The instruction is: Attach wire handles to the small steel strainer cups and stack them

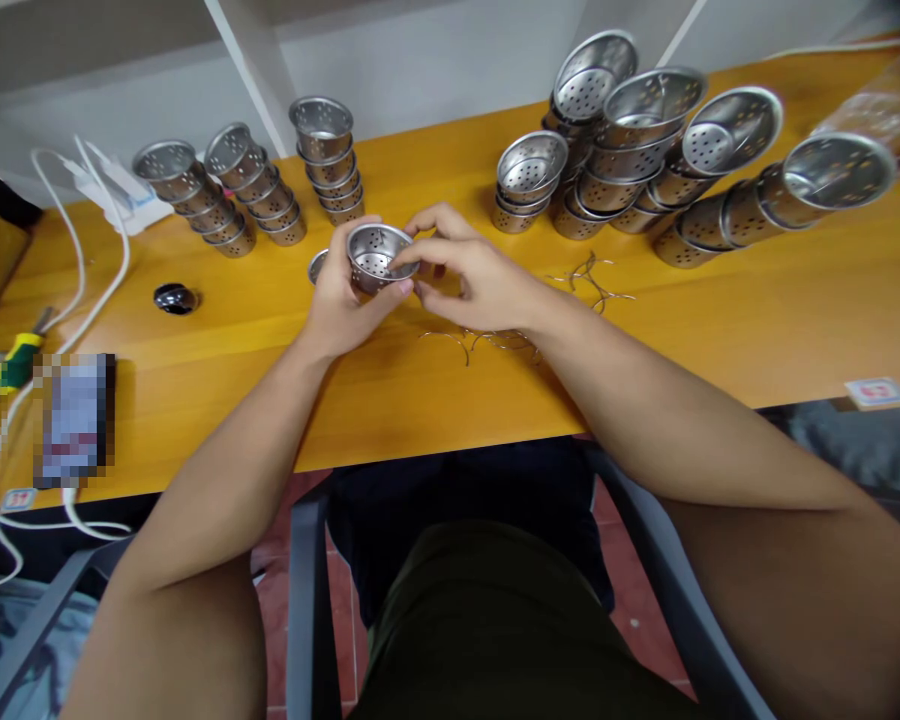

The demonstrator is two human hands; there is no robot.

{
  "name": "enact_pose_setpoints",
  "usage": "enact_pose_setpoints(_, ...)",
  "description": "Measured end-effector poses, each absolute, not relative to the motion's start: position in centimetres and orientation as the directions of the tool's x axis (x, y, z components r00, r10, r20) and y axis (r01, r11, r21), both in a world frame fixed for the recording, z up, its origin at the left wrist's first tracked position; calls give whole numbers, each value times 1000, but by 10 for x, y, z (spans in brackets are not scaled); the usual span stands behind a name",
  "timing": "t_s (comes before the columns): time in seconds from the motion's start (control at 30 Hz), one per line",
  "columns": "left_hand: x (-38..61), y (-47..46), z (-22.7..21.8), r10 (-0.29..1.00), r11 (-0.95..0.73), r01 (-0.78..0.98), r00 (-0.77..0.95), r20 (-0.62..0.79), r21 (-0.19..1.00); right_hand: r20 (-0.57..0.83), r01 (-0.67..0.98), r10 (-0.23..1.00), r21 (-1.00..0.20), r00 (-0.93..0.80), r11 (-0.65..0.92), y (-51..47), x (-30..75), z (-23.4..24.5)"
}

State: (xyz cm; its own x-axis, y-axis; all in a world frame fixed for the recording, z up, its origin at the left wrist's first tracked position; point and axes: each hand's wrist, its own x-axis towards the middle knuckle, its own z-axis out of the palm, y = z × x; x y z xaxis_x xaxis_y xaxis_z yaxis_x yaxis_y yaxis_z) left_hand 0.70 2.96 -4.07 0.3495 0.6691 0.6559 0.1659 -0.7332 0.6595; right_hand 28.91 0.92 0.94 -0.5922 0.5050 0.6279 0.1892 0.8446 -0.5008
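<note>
A: While both hands meet over the table, the perforated steel cup [376, 255] sits in the left hand [343, 295], fingers wrapped round its wall, thumb pressed on the near side. Mouth tilted up toward the camera, probably so the inside shows.

B: Right hand?

A: Right hand [471, 272] is touching the cup's right rim, thumb and forefinger pinched together there. Could be pinching a wire piece; too small to tell. Cup is lifted just off the yellow table [757, 320], not resting on it.

B: Near the cup?

A: Just behind and left of the cup, a small steel disc or lid [318, 264], half hidden by the left hand. In front and right of the cup, under the right wrist, loose bent wires [487, 342]; more wires [591, 280] further right. Within reach, I'd judge as feed stock.

B: Stacks?

A: Behind-left of the cup, three leaning stacks of nested cups [270, 195]. Behind-right, a bigger pile of nested cups [630, 150], several stacks lying on their sides, mouths facing us.

B: Further out?

A: Left of the cup, a dark round knob [175, 298]. Far left, white cables [82, 240], a screwdriver with a yellow-green handle [16, 360], and a blurred-out box [75, 420]. Far right of the cup at the table's near edge, a small sticker [877, 391]. Below the cup, the person's lap and a grey chair frame [307, 600].
</note>
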Motion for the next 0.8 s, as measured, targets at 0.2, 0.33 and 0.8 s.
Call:
enact_pose_setpoints(0.2,3,28,-34,745,-664,276,322,584,695,604,251,625,-590,-494,768,15,288,4)
enact_pose_setpoints(0.33,-5,28,-28,802,-596,389,237,549,703,520,483,782,-617,-343,622,36,298,-6)
enact_pose_setpoints(0.8,-6,23,-21,778,-617,476,251,576,626,522,737,846,-528,-110,422,36,323,37)
